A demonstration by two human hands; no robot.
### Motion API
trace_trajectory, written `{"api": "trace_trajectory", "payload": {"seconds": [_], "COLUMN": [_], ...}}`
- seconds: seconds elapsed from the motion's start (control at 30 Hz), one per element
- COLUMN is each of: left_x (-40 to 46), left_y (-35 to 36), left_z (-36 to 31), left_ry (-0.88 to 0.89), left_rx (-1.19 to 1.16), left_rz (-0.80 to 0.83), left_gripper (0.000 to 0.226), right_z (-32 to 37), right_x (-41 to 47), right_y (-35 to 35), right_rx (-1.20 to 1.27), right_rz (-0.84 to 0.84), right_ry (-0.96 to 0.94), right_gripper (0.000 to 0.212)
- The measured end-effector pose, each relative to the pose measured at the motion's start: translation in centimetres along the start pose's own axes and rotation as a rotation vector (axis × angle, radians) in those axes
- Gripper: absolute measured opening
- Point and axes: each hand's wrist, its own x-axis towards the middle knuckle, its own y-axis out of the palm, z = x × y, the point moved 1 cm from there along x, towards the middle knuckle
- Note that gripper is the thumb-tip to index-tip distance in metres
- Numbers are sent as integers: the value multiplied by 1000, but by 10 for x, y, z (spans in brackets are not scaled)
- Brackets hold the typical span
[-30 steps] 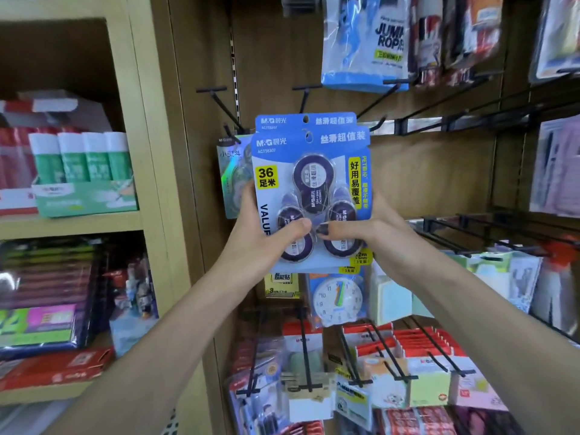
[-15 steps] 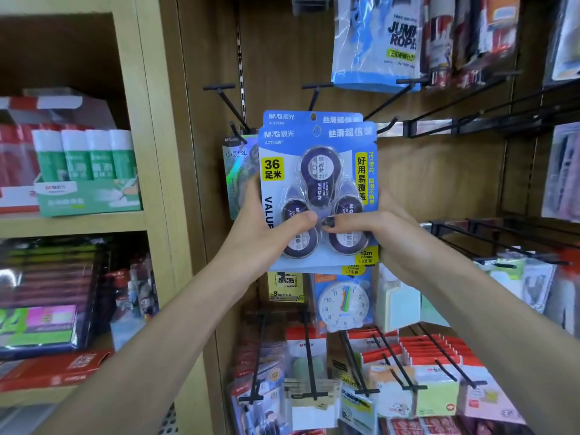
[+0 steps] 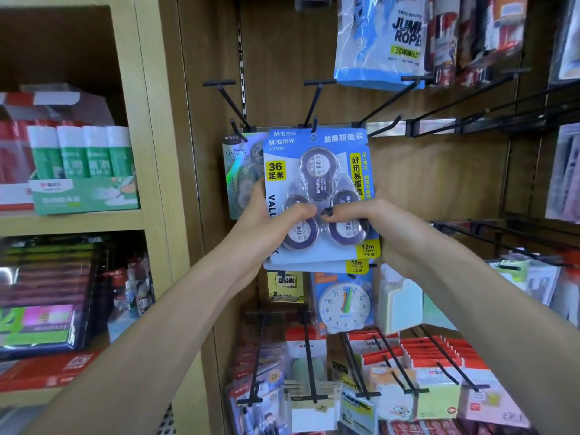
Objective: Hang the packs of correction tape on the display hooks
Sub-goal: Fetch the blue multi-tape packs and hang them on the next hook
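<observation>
Hanging the packs (image 3: 317, 196) now, both held tight at the bottom by the left hand (image 3: 266, 221) and right hand (image 3: 379, 224), top hole just at the hook (image 3: 314, 125) tip; next, probably push back along the hook, then let go.

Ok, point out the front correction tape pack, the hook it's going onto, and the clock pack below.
front correction tape pack (image 3: 317, 171), head view, top tape blister.
hook (image 3: 314, 124), head view, tip at the pack's hang hole.
clock pack (image 3: 344, 306), head view, middle of the dial.
</observation>
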Motion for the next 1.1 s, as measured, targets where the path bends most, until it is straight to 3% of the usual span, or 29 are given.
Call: {"api": "trace_trajectory", "payload": {"seconds": [0.1, 0.17, 0.3, 0.43, 0.6, 0.73, 0.87, 0.9, 0.97, 1.0, 1.1], "left_x": [9, 14, 19, 20, 12, 7, 3, 2, 0, 0, -3], "left_y": [2, 3, 4, 5, 7, 8, 8, 8, 10, 11, 10], "left_z": [-2, -4, -3, -1, 5, 5, 7, 6, 5, 5, 9], "left_ry": [-41, -68, -102, -127, -97, -57, -51, -34, 6, 25, 78], "left_rx": [-33, -54, -67, -73, -79, -65, -52, -27, 28, 48, 51], "left_rz": [12, 12, -6, 17, 14, -10, -44, -65, -113, -130, -131], "left_gripper": [54, 51, 47, 51, 46, 45, 58, 62, 67, 68, 69], "right_z": [0, 3, 5, 1, -6, -9, -12, -12, -22, -24, -28], "right_x": [3, -2, 1, 3, -4, -6, -5, -2, 2, 6, 16], "right_y": [-3, -4, -5, -7, -2, 1, 4, 2, -3, -3, -4], "right_rx": [170, 364, 361, 369, 366, 352, 297, 261, 246, 277, 201], "right_rz": [6, -42, -30, -20, -10, -90, -112, -90, -51, -56, -177], "right_ry": [-155, -188, -224, -211, -186, -240, -225, -194, -130, -86, -200], "right_gripper": [11, 34, 52, 56, 42, 45, 49, 44, 9, 7, 29]}}
